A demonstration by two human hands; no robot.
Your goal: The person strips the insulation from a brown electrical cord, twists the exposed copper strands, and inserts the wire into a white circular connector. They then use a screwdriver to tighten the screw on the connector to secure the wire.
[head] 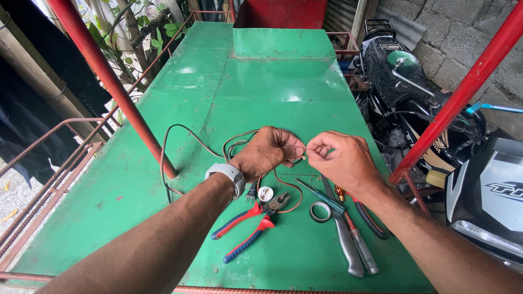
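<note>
Brown wire (283,182) between both hands

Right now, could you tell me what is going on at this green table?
A person is working a thin brown wire with bare hands above a green metal table. The left hand grips the wire, and the right hand pinches its end close by. Below the hands lie red-and-blue pliers, a small plug, a roll of black tape and a screwdriver.

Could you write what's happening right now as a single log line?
left hand: holds brown wire | right hand: pinches wire end | on green table: pliers, tape roll, screwdrivers
</note>
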